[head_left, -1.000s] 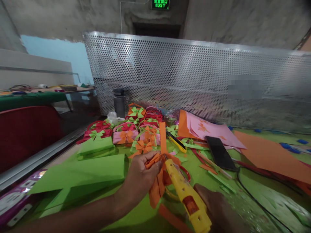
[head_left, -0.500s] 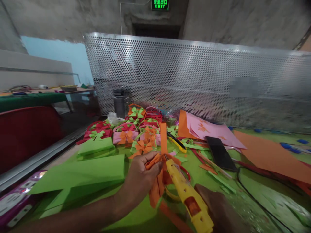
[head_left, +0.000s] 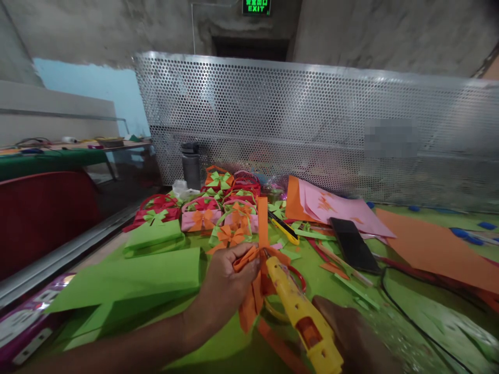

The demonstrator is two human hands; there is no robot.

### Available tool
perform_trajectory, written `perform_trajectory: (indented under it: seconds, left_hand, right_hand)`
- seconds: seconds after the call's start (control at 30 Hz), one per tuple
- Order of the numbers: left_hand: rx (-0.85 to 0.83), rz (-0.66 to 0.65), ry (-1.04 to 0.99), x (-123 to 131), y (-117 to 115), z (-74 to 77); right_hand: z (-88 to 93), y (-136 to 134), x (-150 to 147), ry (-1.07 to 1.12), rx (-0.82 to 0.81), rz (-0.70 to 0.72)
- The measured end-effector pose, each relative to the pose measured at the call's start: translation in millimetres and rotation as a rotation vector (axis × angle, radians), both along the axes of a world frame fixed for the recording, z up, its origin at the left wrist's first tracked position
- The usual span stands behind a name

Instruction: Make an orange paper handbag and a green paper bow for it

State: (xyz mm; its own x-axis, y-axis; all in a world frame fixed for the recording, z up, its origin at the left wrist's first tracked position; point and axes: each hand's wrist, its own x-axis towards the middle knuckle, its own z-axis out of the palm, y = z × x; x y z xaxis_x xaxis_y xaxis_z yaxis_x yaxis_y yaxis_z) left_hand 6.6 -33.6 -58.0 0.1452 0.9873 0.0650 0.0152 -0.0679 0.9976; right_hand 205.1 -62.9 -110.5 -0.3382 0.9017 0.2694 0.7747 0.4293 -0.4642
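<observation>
My left hand is closed, pinching a folded orange paper strip between thumb and fingers. In my right hand is a yellow hot glue gun; most of that hand is dark and partly cut off by the frame. The gun's metal nozzle touches or nearly touches the orange paper beside my left fingertips. Another orange strip stands up just beyond them. Scissors with a red and a yellow handle lie partly hidden under the glue gun.
Several small paper bags with bows stand at the back near a dark bottle. Folded green paper lies left. A yellow utility knife, black phone, pink sheets and a cable lie right. Perforated metal panel rises behind.
Almost nothing differs. The glue gun's tip stays at the orange paper and my left hand keeps its pinch; the view has shifted very slightly.
</observation>
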Motion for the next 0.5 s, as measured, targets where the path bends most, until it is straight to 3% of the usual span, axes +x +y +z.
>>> perform_trajectory:
  seconds: [0.5]
  left_hand:
    - [0.027, 0.005, 0.013, 1.9, 0.0, 2.3]
  right_hand:
    - [-7.1, 1.6, 2.1, 0.000, -0.025, -0.014]
